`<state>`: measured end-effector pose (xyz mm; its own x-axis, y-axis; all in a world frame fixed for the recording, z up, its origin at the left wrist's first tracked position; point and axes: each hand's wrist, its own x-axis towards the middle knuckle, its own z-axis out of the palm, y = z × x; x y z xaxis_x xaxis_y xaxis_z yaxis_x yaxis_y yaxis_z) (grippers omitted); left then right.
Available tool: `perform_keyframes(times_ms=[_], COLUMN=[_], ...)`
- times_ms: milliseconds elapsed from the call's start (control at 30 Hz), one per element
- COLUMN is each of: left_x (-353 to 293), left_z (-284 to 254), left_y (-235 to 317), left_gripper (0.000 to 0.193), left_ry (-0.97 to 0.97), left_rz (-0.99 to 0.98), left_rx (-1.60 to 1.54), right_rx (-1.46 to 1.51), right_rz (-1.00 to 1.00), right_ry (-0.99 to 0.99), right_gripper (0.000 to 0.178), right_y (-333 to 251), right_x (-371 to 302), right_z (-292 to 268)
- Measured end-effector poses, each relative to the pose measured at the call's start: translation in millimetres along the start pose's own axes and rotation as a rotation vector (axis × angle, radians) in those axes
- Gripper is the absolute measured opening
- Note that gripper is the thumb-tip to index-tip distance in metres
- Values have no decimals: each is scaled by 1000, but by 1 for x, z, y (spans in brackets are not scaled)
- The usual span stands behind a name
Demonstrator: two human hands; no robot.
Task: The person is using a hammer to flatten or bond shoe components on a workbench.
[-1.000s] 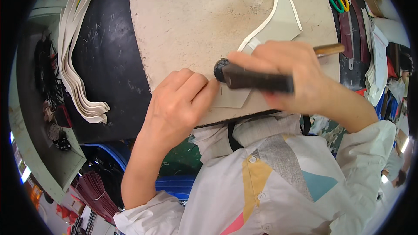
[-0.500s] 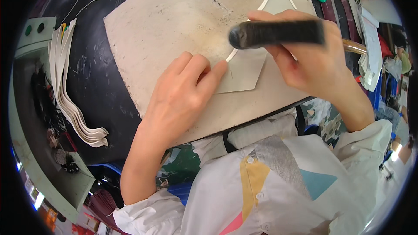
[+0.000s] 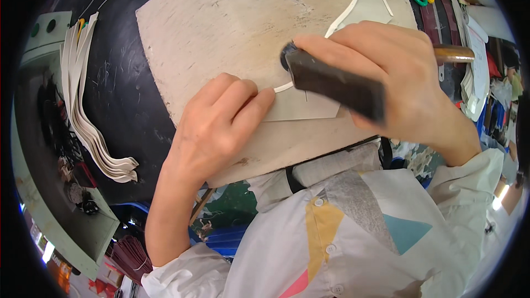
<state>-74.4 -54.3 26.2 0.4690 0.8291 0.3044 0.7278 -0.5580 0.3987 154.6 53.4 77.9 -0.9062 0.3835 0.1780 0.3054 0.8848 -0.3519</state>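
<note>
Worktop: black [image 3: 113, 72], carrying the beige board [image 3: 221, 27].
Board: flat, beneath both hands; bears the panel.
Panel: pale, thin piece [image 3: 317, 110], flat on the board, partly hidden by the right hand.
Strip stack: long pale strips [image 3: 83, 127], left of the board, apart from the panel.
Right hand: [image 3: 400, 77] closed around the hammer [image 3: 339, 85], apart from the left hand.
Left hand: [image 3: 212, 121] fingers bent, fingertips at the panel's curved edge; cannot tell whether they pinch or only press.
Hammer: dark head above the panel, slightly blurred; contact cannot be told.
Band, done: white edging [image 3: 284, 87] along the curve, from the far end to the left fingertips, judged mostly laid.
Band, left: stretch under the left hand unseen; lower straight edge shows none.
Change, half a second: hammer head now slants toward the person, was level; left fingertips lie farther left of the panel's small dark line.
</note>
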Motion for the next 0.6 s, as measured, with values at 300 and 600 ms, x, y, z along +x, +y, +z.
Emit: perform_keyframes(times_ms=[300, 600], left_x=[-19, -25], left_z=[21, 28], left_y=[-1, 8], left_gripper=[33, 23], left_ry=[295, 299], left_rz=[-128, -102], left_rx=[-68, 162], right_rx=[94, 46], right_rz=[-7, -50], right_ry=[-36, -33], right_gripper=[61, 58], right_y=[-13, -14], right_x=[14, 16], right_z=[4, 9])
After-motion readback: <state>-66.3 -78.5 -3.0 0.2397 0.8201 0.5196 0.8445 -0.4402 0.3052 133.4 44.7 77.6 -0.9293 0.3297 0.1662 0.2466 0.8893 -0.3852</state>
